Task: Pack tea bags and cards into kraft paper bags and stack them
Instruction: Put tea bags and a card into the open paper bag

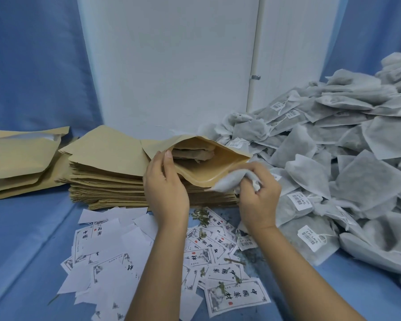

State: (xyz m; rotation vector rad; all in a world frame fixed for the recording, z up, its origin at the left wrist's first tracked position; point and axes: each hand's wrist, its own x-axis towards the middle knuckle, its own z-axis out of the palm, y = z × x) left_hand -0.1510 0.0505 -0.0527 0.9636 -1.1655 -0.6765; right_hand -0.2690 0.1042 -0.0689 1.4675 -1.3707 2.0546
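the right hand (258, 195) had its fingers curled tight round a crumpled white non-woven tea bag (227, 180), its free corner at the near lip of the open brown kraft paper bag (208, 166) just to their left. the left hand (166, 191) pinched that lip open atop the stack of flat kraft bags (107, 174) near the tabletop's far edge. the mouth faced the right hand, so the push likely ran leftward and away.
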